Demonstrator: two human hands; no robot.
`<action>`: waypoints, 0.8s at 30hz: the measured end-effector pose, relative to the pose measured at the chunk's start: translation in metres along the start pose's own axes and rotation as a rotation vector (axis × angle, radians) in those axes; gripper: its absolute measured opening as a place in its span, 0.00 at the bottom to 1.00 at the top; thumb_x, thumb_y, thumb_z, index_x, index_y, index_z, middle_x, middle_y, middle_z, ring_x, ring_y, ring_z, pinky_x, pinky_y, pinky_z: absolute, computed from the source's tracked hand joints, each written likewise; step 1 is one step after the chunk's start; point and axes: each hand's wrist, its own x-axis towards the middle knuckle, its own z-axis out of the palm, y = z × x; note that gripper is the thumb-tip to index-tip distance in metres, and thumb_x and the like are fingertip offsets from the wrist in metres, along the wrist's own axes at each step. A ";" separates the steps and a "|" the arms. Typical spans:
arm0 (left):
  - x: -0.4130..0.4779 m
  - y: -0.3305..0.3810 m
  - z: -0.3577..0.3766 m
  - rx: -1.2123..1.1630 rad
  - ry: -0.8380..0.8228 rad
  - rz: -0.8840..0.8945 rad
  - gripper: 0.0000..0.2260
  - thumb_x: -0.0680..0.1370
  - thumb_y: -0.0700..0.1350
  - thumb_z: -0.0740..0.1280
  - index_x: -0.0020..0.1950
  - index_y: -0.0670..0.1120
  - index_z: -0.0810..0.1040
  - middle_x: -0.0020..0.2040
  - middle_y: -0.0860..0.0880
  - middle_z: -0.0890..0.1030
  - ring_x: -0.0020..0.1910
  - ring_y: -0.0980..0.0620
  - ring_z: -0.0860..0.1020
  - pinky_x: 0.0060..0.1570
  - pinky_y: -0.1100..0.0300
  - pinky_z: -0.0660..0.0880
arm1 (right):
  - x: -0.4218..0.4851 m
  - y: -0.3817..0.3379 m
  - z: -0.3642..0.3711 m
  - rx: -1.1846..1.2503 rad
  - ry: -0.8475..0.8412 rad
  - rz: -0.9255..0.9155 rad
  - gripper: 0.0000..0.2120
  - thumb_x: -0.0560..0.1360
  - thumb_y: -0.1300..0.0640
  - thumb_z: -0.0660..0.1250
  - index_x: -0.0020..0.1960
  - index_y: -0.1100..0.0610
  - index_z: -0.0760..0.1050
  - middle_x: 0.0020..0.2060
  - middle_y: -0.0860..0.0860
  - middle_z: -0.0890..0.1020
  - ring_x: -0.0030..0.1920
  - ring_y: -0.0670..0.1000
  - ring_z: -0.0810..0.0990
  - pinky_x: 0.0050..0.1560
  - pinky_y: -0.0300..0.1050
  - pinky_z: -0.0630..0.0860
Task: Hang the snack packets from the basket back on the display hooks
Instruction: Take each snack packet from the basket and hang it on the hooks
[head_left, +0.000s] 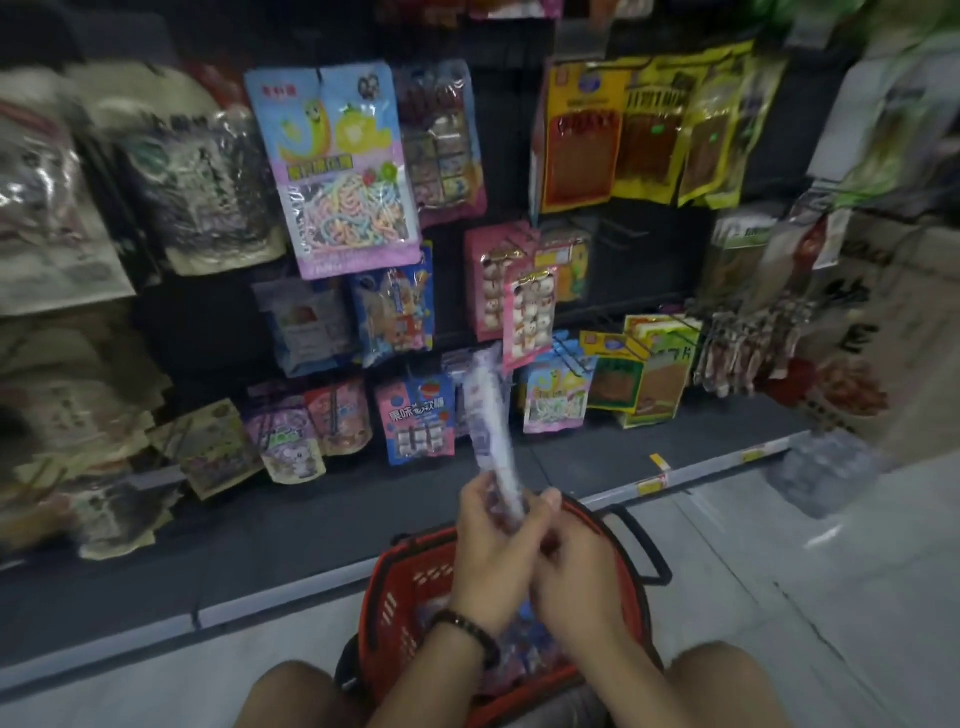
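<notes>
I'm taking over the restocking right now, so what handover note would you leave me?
Left hand: grips the lower end of a purple packet, held up over the basket.
Right hand: pinches the same packet.
Basket: on the floor, more packets inside.
Done: hung packets cover much of the display; which were rehung cannot be told.
Left: hang the held packet, then those in the basket.

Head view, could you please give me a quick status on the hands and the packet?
Left hand and right hand both grip purple packet. Packet upright above red basket, not yet hung. Nothing in the way.
</notes>
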 end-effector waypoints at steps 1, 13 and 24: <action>0.005 0.002 0.001 -0.001 0.025 0.021 0.22 0.76 0.51 0.78 0.64 0.53 0.71 0.57 0.53 0.82 0.55 0.54 0.84 0.56 0.55 0.83 | -0.003 -0.005 0.002 -0.011 -0.047 -0.040 0.23 0.78 0.54 0.71 0.71 0.38 0.80 0.57 0.39 0.85 0.54 0.37 0.83 0.56 0.40 0.82; 0.032 0.006 -0.057 0.027 -0.075 -0.018 0.08 0.85 0.44 0.68 0.59 0.57 0.81 0.53 0.62 0.87 0.48 0.70 0.84 0.46 0.67 0.77 | 0.035 0.018 -0.040 0.387 0.053 0.294 0.23 0.82 0.55 0.73 0.75 0.55 0.74 0.60 0.45 0.83 0.59 0.47 0.83 0.63 0.51 0.78; 0.026 -0.019 -0.068 0.023 -0.049 -0.183 0.09 0.82 0.41 0.72 0.61 0.41 0.79 0.56 0.43 0.88 0.48 0.52 0.88 0.52 0.50 0.86 | 0.030 0.061 -0.019 0.555 -0.020 0.407 0.04 0.83 0.58 0.72 0.52 0.51 0.84 0.48 0.56 0.90 0.53 0.62 0.88 0.62 0.69 0.81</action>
